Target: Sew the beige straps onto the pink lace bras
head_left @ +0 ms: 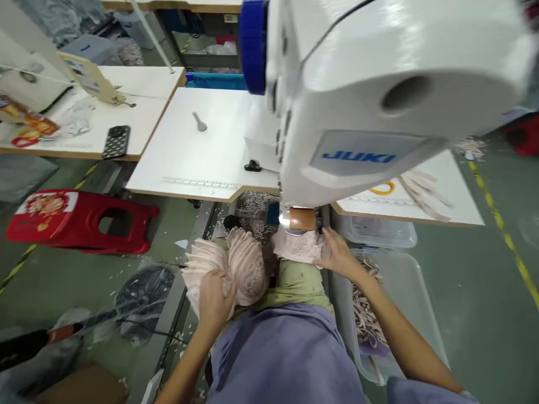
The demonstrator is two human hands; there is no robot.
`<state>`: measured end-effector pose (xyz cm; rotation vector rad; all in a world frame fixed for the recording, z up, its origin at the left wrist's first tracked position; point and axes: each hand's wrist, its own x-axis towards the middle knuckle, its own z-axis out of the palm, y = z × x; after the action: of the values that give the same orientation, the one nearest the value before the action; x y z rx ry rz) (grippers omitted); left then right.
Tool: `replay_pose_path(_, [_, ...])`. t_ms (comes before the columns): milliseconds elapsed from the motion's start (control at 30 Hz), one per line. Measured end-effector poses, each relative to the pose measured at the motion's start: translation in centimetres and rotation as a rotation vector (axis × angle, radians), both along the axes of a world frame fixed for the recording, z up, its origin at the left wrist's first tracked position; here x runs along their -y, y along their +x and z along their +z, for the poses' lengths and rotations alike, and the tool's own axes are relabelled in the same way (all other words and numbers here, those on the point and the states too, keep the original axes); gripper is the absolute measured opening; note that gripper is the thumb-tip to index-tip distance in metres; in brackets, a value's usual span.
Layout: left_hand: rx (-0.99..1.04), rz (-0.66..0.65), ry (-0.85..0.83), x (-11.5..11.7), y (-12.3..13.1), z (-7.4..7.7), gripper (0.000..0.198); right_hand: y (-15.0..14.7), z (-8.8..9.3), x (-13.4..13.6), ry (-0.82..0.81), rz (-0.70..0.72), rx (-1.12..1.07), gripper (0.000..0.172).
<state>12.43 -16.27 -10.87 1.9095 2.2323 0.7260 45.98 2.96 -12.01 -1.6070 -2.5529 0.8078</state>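
My left hand is closed on the near edge of a bundle of pale pink lace bra cups, stacked in fanned layers on my left thigh. Under the sewing machine's head lies another pale pink lace piece, above my right knee. At that piece's right edge, my right hand grips it between thumb and fingers. The machine's head hides the far part of this lace piece.
White tabletops flank the machine, with a yellow ring and pale strips on the right. A clear plastic bin holding strap scraps stands below my right arm. On the left are a red stool and a phone.
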Motion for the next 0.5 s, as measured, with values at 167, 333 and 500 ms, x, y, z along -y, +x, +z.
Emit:
replay_pose_path(167, [-0.227,0.078,-0.279,5.6,0.4,-1.6,0.062,-7.8,-3.2,-0.5,-0.051,0.151,0.115,0.089])
replay_pose_path(333, [-0.192,0.03,-0.436,3.8,-0.2,-2.8,0.07,-8.2,-4.0,-0.7,0.049,0.115,0.076,0.089])
replay_pose_path(500, [-0.021,0.112,-0.435,2.6,-2.3,-4.0,0.07,-15.4,-2.6,1.7,0.019,0.347,-0.162,0.082])
